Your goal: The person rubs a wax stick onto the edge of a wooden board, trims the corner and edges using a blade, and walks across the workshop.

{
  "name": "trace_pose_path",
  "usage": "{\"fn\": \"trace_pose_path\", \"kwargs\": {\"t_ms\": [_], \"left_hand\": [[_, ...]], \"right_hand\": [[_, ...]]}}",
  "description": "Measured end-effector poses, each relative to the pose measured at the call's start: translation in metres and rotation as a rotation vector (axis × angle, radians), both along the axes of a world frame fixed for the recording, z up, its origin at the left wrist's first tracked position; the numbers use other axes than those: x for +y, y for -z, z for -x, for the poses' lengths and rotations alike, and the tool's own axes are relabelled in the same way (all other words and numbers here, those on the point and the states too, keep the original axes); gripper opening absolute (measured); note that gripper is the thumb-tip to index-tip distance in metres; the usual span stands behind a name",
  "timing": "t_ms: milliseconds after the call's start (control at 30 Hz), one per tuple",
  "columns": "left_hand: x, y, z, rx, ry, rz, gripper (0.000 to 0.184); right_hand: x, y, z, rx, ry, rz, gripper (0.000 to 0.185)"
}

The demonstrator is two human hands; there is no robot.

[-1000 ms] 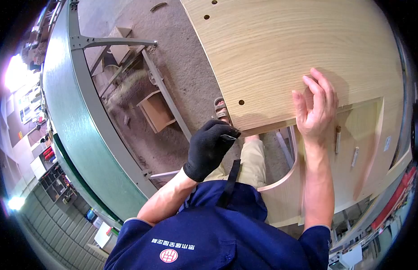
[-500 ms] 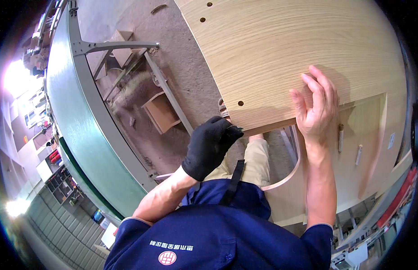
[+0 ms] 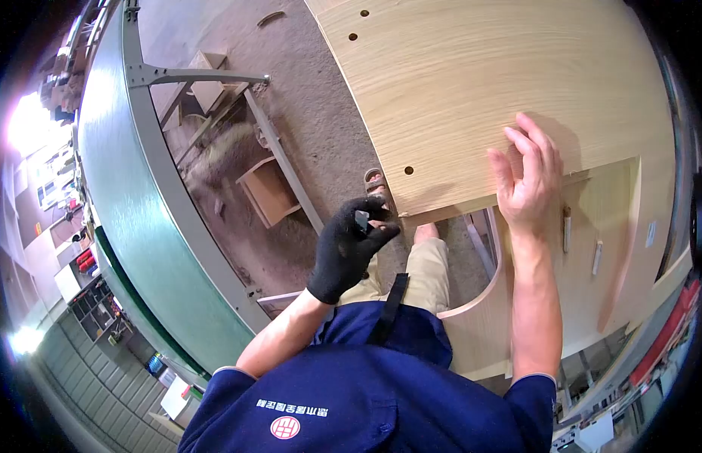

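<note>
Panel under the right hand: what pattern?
The panel has light tan wood grain, clearest in the head view.

the glove (image 3: 339, 253) is black, the panel (image 3: 472, 98) grain-streaked tan.

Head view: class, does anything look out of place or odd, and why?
Possibly out of place: a curved scrap lying loose on the floor. Oddly mismatched: the left hand is gloved, the right hand bare.
</note>
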State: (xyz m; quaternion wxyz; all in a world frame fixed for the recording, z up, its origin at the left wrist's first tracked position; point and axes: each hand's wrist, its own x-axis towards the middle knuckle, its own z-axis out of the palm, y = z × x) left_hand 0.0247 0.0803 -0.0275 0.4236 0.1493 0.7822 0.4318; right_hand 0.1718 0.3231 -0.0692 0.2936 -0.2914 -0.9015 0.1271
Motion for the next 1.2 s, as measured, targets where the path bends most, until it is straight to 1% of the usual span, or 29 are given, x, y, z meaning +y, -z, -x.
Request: {"fn": "trace_pose_path", "kwargs": {"t_ms": [67,167,267,367,467,567,667,767,867,967,1067,1200], "left_hand": [[0.001,-0.001,0.001,-0.156,-0.061,0.034,0.021],[0.012,0.0,0.005,-0.309,-0.07,0.075,0.019],[0.011,0.008,0.008,-0.34,-0.067,0.075,0.017],[0.016,0.005,0.011,-0.333,-0.036,0.135,0.017],[0.021,0.001,0.014,-0.34,-0.043,0.133,0.015],[0.026,-0.003,0.017,-0.339,-0.013,0.16,0.014],[0.03,-0.006,0.017,-0.347,-0.017,0.142,0.014],[0.03,-0.005,0.012,-0.267,-0.011,0.166,0.014],[0.031,-0.006,0.012,-0.221,0.046,0.158,0.015],[0.025,0.006,0.005,-0.254,-0.025,0.064,0.015],[0.02,0.006,0.01,-0.3,-0.014,0.094,0.016],[0.002,-0.002,0.017,-0.559,-0.191,0.065,0.027]], "right_hand": [[-0.001,0.0,0.0,-0.007,0.001,0.0,0.038],[0.0,0.001,0.0,0.009,-0.003,-0.001,0.038],[-0.001,-0.001,0.001,0.01,-0.001,0.014,0.038],[-0.001,-0.003,0.001,-0.011,0.006,0.01,0.039],[-0.001,-0.002,0.003,-0.006,0.015,0.017,0.039],[-0.001,-0.006,0.002,-0.029,0.0,0.04,0.036],[-0.002,0.0,0.004,-0.01,0.036,0.022,0.04],[-0.003,-0.002,0.005,-0.02,0.047,0.026,0.04],[-0.004,-0.005,0.005,-0.061,0.05,0.052,0.04],[-0.003,-0.006,0.003,-0.056,0.052,0.039,0.04],[-0.004,-0.004,0.001,-0.054,0.042,0.036,0.039],[-0.003,-0.002,-0.001,-0.022,0.017,0.032,0.037]]}}
